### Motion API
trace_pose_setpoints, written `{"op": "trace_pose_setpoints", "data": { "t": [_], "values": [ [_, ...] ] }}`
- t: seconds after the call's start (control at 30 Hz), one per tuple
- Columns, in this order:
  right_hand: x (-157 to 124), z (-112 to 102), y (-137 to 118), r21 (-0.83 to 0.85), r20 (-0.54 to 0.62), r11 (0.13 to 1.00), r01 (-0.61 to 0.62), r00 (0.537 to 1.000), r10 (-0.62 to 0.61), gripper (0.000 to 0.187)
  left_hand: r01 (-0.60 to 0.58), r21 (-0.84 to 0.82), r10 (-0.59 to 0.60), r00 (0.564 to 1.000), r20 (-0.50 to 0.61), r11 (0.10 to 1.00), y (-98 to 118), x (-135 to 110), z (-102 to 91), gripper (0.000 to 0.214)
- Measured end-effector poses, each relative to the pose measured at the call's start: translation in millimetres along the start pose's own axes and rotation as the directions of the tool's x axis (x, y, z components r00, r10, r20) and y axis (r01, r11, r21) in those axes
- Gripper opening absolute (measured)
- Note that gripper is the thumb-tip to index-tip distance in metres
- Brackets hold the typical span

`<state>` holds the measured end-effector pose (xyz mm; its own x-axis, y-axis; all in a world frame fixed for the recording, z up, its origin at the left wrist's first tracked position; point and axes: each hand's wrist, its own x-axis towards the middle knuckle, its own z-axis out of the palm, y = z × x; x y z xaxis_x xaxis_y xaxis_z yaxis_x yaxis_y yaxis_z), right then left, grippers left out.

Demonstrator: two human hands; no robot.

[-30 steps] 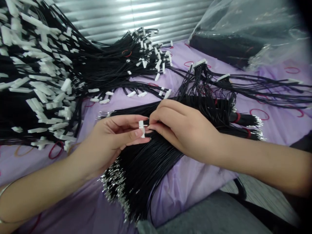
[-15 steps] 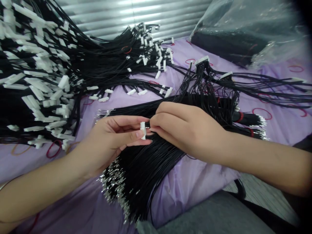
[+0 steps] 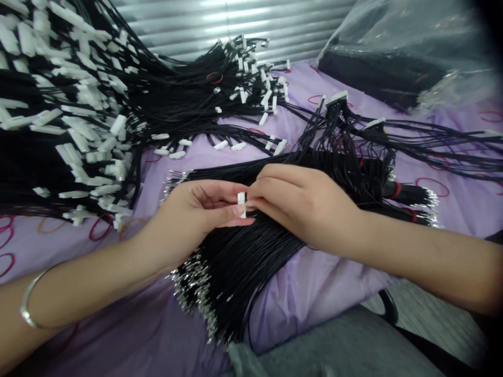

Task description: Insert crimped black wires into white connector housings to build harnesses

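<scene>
My left hand [image 3: 200, 214] pinches a small white plastic connector [image 3: 241, 202] between thumb and forefinger. My right hand [image 3: 302, 204] meets it from the right, fingers pinched on a thin black wire whose end sits at the connector. Both hands hover over a thick bundle of loose black wires [image 3: 239, 262] with bare metal terminals at its near end. A silver bangle [image 3: 29, 303] circles my left wrist.
A big heap of finished black harnesses with white connectors [image 3: 78, 115] fills the left and back. More wired connectors [image 3: 338, 104] lie behind my right hand. A clear plastic bag of black wires [image 3: 393, 57] sits at the back right. Red rubber bands dot the purple cloth [image 3: 314, 288].
Both hands stay joined at the connector. The view has drifted, so everything sits slightly further right, and my right fingers have closed up against the connector.
</scene>
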<state>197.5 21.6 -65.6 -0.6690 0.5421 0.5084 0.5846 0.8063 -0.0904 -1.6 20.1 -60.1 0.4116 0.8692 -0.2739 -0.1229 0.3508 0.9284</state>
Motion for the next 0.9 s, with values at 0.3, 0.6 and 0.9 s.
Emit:
{"op": "trace_pose_setpoints", "data": {
  "t": [0.3, 0.6, 0.9],
  "values": [
    [3, -6, -35, 0.119, 0.073, 0.985, 0.123, 0.989, -0.132, 0.022, -0.033, -0.074, 0.026, 0.995, -0.093, 0.997, 8, 13, -7.4, 0.017],
    [7, 6, -26, 0.585, 0.207, 0.8, -0.135, 0.978, 0.014, 0.013, -0.012, -0.091, 0.006, 0.998, -0.063, 0.996, 5, 16, -10.1, 0.018],
    [10, -4, -24, 0.794, 0.433, 0.405, -0.454, 0.889, 0.148, 0.012, 0.049, -0.107, -0.06, 0.992, -0.11, 0.993, 11, 15, -5.0, 0.014]
  ]
}}
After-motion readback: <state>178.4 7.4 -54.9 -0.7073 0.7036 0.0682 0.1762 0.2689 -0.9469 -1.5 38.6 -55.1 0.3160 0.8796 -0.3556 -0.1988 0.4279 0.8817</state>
